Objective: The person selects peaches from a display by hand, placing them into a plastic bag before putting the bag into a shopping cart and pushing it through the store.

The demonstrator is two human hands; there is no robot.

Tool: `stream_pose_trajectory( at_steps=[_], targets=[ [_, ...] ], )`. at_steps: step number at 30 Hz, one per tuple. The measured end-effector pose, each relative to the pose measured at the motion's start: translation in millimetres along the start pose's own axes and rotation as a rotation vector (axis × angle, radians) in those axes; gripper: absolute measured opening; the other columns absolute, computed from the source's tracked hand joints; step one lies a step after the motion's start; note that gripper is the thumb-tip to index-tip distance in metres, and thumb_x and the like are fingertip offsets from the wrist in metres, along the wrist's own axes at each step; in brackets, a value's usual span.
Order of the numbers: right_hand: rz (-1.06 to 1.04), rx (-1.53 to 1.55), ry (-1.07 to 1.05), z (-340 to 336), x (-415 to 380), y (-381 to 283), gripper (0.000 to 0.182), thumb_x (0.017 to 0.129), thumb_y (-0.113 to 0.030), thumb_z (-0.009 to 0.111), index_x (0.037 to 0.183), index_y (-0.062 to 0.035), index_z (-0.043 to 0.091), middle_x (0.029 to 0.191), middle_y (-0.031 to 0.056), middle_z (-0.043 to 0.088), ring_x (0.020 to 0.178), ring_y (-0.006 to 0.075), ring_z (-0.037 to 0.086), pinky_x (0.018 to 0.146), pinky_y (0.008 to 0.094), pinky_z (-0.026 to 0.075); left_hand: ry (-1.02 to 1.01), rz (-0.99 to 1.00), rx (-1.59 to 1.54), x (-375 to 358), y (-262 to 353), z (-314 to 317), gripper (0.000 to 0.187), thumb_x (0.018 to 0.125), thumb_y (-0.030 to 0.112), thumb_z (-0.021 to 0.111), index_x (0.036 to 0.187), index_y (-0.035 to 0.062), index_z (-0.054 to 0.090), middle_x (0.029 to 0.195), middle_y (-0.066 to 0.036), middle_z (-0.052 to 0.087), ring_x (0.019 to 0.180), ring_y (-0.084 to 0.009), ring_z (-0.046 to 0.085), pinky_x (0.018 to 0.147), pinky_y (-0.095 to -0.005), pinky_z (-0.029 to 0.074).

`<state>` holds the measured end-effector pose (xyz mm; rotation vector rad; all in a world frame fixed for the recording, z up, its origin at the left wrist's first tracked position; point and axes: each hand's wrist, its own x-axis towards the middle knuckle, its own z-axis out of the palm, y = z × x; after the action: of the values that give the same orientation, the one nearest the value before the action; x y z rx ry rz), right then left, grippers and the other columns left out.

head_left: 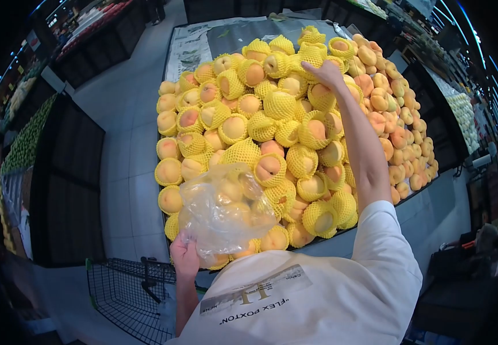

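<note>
My left hand (184, 257) pinches the edge of a clear plastic bag (217, 210) at the near left of the fruit display. The bag hangs crumpled and spread over several peaches, which show through it. At the far end of the pile, my outstretched right hand (325, 73) is on a peach in a yellow foam net (312, 54). Its thumb lies along the near side of the net, while the other fingers are mostly hidden. Close below that hand is another netted peach (321, 96).
Bare peaches (384, 100) are heaped on the display's right side. Dark sheeting and newspaper (188, 50) line its far edge. A wire shopping cart (131, 299) stands at the lower left. Green fruit (27, 135) fills a dark stand (73, 184) across the aisle.
</note>
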<state>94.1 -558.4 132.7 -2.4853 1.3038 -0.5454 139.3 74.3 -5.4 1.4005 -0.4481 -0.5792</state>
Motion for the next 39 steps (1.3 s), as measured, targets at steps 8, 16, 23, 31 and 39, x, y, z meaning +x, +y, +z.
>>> stream_pose_trajectory(
  at_steps=[8, 16, 23, 31, 39],
  targets=[
    [-0.148, 0.129, 0.288, -1, -31, -11, 0.091, 0.070, -0.047, 0.087, 0.134, 0.0038, 0.047, 0.128, 0.0258, 0.060, 0.121, 0.0370, 0.059, 0.099, 0.0435, 0.049, 0.028, 0.004, 0.010, -5, -1, -1, 0.024, 0.098, -0.004, 0.046, 0.114, -0.0052, 0.064, 0.108, -0.006, 0.069, 0.099, -0.0118, 0.063, 0.091, -0.0268, 0.050],
    [-0.417, -0.121, 0.587, -27, -25, 0, 0.080, 0.068, -0.024, 0.090, 0.134, -0.0087, 0.049, 0.126, 0.0166, 0.053, 0.115, 0.0371, 0.055, 0.099, 0.0431, 0.048, 0.060, 0.000, -0.006, -9, 13, 7, 0.015, 0.100, -0.002, 0.051, 0.107, -0.0039, 0.064, 0.100, -0.002, 0.068, 0.091, -0.0075, 0.060, 0.084, -0.0237, 0.049],
    [-0.627, -0.440, 0.377, -14, -38, -1, 0.079, 0.070, -0.033, 0.090, 0.138, -0.0204, 0.051, 0.127, 0.0102, 0.055, 0.116, 0.0331, 0.056, 0.093, 0.0449, 0.049, 0.026, -0.008, -0.008, -7, 10, 8, 0.019, 0.100, -0.002, 0.050, 0.112, -0.0052, 0.064, 0.105, -0.004, 0.069, 0.095, -0.0089, 0.062, 0.087, -0.0244, 0.050],
    [-0.379, 0.001, 0.115, -6, -14, -4, 0.083, 0.088, -0.061, 0.070, 0.146, -0.0078, 0.045, 0.134, 0.0295, 0.056, 0.127, 0.0438, 0.054, 0.106, 0.0482, 0.046, 0.052, -0.004, -0.017, -7, 5, 5, 0.020, 0.099, -0.004, 0.048, 0.111, -0.0051, 0.064, 0.104, -0.004, 0.068, 0.096, -0.0094, 0.061, 0.088, -0.0249, 0.050],
    [-0.519, 0.030, 0.237, 13, -16, 5, 0.085, 0.085, -0.049, 0.079, 0.149, -0.0073, 0.041, 0.139, 0.0298, 0.050, 0.130, 0.0435, 0.050, 0.109, 0.0478, 0.043, 0.028, -0.023, -0.042, -4, 5, 11, 0.013, 0.099, -0.005, 0.050, 0.105, -0.0033, 0.062, 0.100, -0.002, 0.066, 0.092, -0.0076, 0.059, 0.085, -0.0240, 0.049]
  ],
)
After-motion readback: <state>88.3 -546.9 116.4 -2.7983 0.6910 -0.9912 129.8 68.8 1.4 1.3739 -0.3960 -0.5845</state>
